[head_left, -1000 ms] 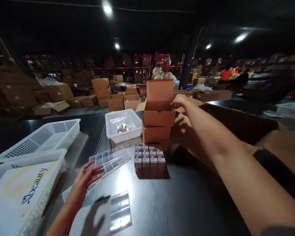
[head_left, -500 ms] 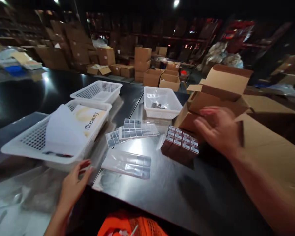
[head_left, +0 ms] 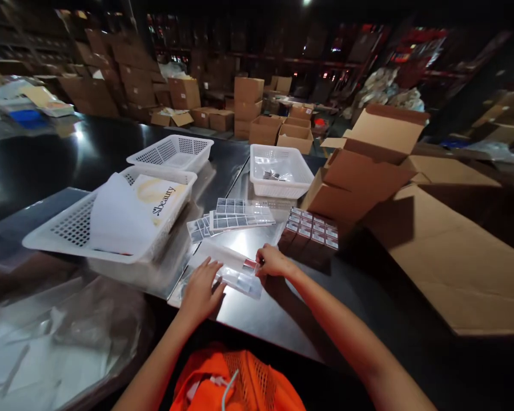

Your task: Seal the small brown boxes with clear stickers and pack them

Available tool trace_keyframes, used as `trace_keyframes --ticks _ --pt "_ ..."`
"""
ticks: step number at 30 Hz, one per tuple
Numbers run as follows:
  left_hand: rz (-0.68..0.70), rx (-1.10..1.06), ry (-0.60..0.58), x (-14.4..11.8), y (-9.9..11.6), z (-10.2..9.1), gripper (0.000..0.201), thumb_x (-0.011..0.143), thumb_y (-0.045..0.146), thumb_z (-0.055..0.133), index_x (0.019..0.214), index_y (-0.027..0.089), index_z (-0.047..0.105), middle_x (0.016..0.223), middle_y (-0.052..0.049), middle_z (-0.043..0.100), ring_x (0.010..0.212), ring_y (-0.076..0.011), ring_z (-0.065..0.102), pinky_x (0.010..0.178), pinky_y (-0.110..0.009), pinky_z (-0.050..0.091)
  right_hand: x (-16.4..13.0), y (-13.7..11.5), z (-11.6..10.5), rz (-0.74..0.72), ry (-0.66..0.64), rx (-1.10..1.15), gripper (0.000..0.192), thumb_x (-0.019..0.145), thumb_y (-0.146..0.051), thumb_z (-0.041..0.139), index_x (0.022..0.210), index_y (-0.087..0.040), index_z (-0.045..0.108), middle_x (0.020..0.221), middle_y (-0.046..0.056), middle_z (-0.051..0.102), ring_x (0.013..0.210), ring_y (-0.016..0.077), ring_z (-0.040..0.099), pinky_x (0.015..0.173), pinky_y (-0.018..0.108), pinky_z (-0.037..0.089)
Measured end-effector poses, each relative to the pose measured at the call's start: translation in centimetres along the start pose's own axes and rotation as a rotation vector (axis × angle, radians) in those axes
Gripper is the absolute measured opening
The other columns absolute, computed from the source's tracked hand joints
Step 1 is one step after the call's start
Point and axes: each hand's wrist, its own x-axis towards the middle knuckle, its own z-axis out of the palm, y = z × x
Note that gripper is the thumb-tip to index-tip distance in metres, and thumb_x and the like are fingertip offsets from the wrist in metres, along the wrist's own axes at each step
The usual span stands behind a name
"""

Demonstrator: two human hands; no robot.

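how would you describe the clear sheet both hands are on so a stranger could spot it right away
On the shiny black table, look at the near edge, just left of the block of small dark red boxes. There lies a clear plastic sheet, with the left hand flat on it and the right hand at its right end. Unlike the fanned gridded sheets farther back, it lies alone, nearest the person.

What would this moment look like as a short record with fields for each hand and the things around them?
left hand: flat on a clear plastic sheet lying on the black table
right hand: pinching the sheet's right edge
beside right hand: block of small dark red boxes
behind: stacked cardboard boxes, top one open
left side: white basket holding a printed bag
further back: gridded sheets; white basket with clear wrap
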Motion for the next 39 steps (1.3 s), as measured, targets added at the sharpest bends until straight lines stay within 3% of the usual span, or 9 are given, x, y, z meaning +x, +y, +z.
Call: trace_keyframes --ticks 6,10,15,18,22,24,29,35,39 --pt "-0.337 -0.329 0.223 3.0 4.2 0.0 0.06 0.08 0.048 0.066 0.128 0.014 0.054 0.135 -0.021 0.058 0.128 -0.0369 0.053 0.11 -0.057 0.04 -5.9 0.6 2.6 0.038 0.286 0.535 0.042 0.072 -0.042 0.071 0.103 -0.02 0.054 0.081 0.002 0.064 0.069 0.0174 0.064 0.063 0.028 0.051" --pt "-0.609 -0.987 -0.072 4.0 8.1 0.3 0.087 0.066 0.052 0.081 0.135 0.015 0.043 0.112 -0.016 0.069 0.094 -0.0292 0.07 0.083 -0.046 0.057 -9.5 -0.8 5.7 0.017 0.437 0.851 0.05 0.073 -0.057 0.069 0.101 -0.022 0.047 0.095 0.007 0.068 0.081 0.0202 0.067 0.075 0.034 0.055" --pt "-0.494 -1.136 -0.164 4.4 11.2 -1.1 0.059 0.063 0.051 0.085 0.106 0.016 0.065 0.1 -0.008 0.074 0.098 -0.025 0.07 0.09 -0.034 0.054 -11.9 -2.2 7.1 -0.023 0.528 1.163 0.048 0.067 -0.047 0.082 0.09 -0.023 0.048 0.089 0.002 0.066 0.08 0.0186 0.065 0.077 0.032 0.055" --pt "-0.483 -1.093 -0.214 4.5 11.5 -2.1 0.056 0.06 0.049 0.087 0.102 0.016 0.069 0.096 -0.008 0.076 0.096 -0.0254 0.071 0.087 -0.032 0.055 -12.9 -2.3 7.6 -0.06 0.6 1.153 0.049 0.072 -0.046 0.078 0.097 -0.025 0.042 0.094 0.003 0.065 0.087 0.0209 0.066 0.083 0.037 0.055" --pt "-0.398 -0.911 -0.243 4.8 11.5 -3.4 0.048 0.067 0.05 0.08 0.101 0.017 0.073 0.097 -0.009 0.077 0.089 -0.0258 0.072 0.078 -0.031 0.056 -14.8 -2.0 7.0 -0.271 1.193 0.663 0.056 0.075 -0.031 0.079 0.112 -0.029 0.037 0.12 0.008 0.053 0.114 0.0246 0.057 0.1 0.046 0.047" --pt "-0.284 -0.748 -0.292 5.0 11.9 -4.1 0.042 0.073 0.047 0.075 0.103 0.019 0.074 0.095 -0.007 0.077 0.086 -0.0249 0.072 0.077 -0.031 0.055 -15.9 -1.8 5.6 -0.407 1.304 0.294 0.052 0.077 -0.024 0.078 0.114 -0.03 0.042 0.122 0.008 0.052 0.12 0.0265 0.052 0.104 0.048 0.042" --pt "-0.065 -0.611 -0.476 5.4 13.5 -5.3 0.032 0.083 0.042 0.066 0.107 0.021 0.073 0.097 -0.005 0.077 0.09 -0.0232 0.072 0.078 -0.028 0.054 -17.5 -1.6 1.9 -0.46 1.038 -0.068 0.059 0.079 -0.035 0.081 0.129 -0.032 0.051 0.12 0.008 0.064 0.118 0.0312 0.058 0.104 0.05 0.04" --pt "-0.025 -0.574 -0.486 5.6 14.2 -5.5 0.023 0.085 0.041 0.065 0.094 0.021 0.069 0.087 -0.002 0.074 0.082 -0.019 0.069 0.074 -0.025 0.049 -17.5 -2.3 2.0 -0.229 0.581 0.501 0.044 0.076 -0.034 0.08 0.119 -0.028 0.069 0.113 0.006 0.065 0.101 0.023 0.067 0.087 0.034 0.056" --pt "0.087 -0.438 -0.273 5.9 13.7 -5.5 0.023 0.08 0.039 0.071 0.095 0.022 0.07 0.105 -0.006 0.071 0.1 -0.0233 0.064 0.085 -0.03 0.048 -17.4 -2.8 2.4 -0.133 0.373 0.826 0.027 0.08 -0.037 0.078 0.104 -0.025 0.075 0.098 0.003 0.074 0.09 0.021 0.069 0.081 0.03 0.053"
